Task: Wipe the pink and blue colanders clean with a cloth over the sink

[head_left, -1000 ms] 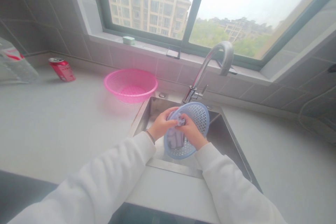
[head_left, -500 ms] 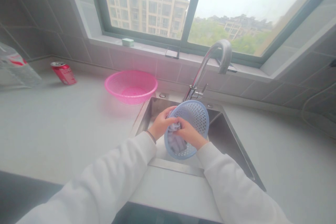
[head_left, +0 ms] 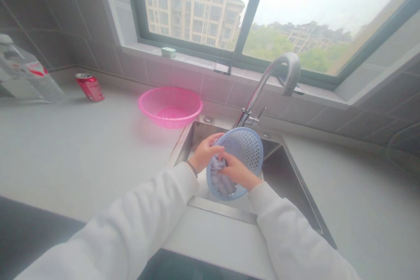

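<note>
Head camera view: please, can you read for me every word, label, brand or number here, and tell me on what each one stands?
Nothing can be read: the red drink can has white marks and the clear plastic bottle has a red label, but both are too small and blurred to read.

Held up over a steel sink (head_left: 278,175), a round blue plastic basket (head_left: 244,146), tipped on its side. Left hand (head_left: 206,152) gripping the rim, right hand (head_left: 238,173) pinching a soft gray-blue cloth (head_left: 218,175) inside the basket. White sleeves (head_left: 111,223) on both arms. Just behind the sink, a shiny tap (head_left: 262,87). Off to the left on the white counter (head_left: 82,153), a pink basket (head_left: 169,107), a red can (head_left: 90,87) and a big clear bottle (head_left: 28,72).
</note>
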The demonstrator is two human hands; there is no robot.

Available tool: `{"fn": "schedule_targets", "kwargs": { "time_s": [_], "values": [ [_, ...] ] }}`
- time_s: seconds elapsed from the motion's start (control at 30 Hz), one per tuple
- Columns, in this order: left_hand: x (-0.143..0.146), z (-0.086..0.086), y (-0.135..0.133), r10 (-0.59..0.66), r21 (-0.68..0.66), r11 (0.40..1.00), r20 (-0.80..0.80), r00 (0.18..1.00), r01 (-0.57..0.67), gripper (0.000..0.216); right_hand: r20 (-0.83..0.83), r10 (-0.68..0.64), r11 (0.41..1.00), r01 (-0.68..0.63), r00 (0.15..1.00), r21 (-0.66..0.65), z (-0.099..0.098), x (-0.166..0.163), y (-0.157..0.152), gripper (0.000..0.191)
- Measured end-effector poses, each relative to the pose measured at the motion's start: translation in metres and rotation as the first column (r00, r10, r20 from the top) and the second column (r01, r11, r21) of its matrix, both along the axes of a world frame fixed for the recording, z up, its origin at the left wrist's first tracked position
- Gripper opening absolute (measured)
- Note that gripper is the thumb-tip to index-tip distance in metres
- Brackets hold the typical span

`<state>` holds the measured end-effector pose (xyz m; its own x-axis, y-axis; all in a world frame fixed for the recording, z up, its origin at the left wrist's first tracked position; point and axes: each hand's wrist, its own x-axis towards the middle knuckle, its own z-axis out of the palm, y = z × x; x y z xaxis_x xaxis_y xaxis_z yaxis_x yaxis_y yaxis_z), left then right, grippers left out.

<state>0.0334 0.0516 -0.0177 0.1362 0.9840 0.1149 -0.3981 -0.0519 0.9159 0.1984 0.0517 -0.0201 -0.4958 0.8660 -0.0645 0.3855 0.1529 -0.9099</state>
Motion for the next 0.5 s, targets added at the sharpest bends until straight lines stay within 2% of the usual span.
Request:
{"fn": "schedule_targets", "kwargs": {
  "time_s": [0.07,0.1,0.17,0.23,0.27,0.3,0.33,0.4,0.47,0.5],
  "values": [
    [-0.0009,-0.0008,0.0004,0.01,-0.007,1.0,-0.036,0.999,-0.01,0.063,0.118,0.08,0.997,-0.082,0.99,0.012,0.0,0.0004,-0.0022,0.019],
    [-0.0009,-0.0007,0.0002,0.007,-0.001,1.0,-0.046,0.999,-0.007,0.063,0.074,0.052,0.999,-0.051,0.996,-0.009,0.0009,0.0002,-0.0028,0.02],
    [0.0001,0.0003,-0.0008,-0.017,0.015,1.0,-0.03,0.999,0.017,0.062,-0.185,-0.125,0.988,0.105,0.975,-0.113,0.0041,-0.0007,-0.0027,0.029],
    [0.0013,0.0015,-0.0021,-0.044,0.031,0.999,0.017,0.999,0.043,0.061,-0.437,-0.304,0.944,0.206,0.847,-0.257,0.0074,-0.0019,-0.0018,0.041],
    [0.0016,0.0018,-0.0025,-0.047,0.034,0.998,0.038,0.998,0.046,0.06,-0.486,-0.334,0.932,0.205,0.808,-0.3,0.0084,-0.0022,-0.0014,0.044],
    [0.0015,0.0017,-0.0028,-0.04,0.032,0.999,0.05,0.998,0.038,0.059,-0.478,-0.318,0.935,0.186,0.819,-0.302,0.0088,-0.0021,-0.0012,0.043],
    [0.001,0.0014,-0.0028,-0.024,0.027,0.999,0.052,0.998,0.022,0.058,-0.417,-0.256,0.952,0.151,0.872,-0.268,0.0086,-0.0017,-0.0013,0.04],
    [-0.0007,0.0002,-0.0025,0.005,0.015,1.0,0.036,0.999,-0.006,0.057,-0.171,-0.063,0.987,0.036,0.983,-0.158,0.0069,0.0001,-0.0024,0.031],
    [-0.002,-0.0009,-0.002,0.007,0.008,1.0,0.021,1.0,-0.007,0.057,0.061,0.08,0.993,-0.074,0.995,-0.093,0.0053,0.0016,-0.0041,0.025],
    [-0.0021,-0.0011,-0.0018,0.003,0.009,1.0,0.019,1.0,-0.003,0.058,0.099,0.096,0.992,-0.087,0.99,-0.091,0.0051,0.0018,-0.0048,0.024]
  ]
}}
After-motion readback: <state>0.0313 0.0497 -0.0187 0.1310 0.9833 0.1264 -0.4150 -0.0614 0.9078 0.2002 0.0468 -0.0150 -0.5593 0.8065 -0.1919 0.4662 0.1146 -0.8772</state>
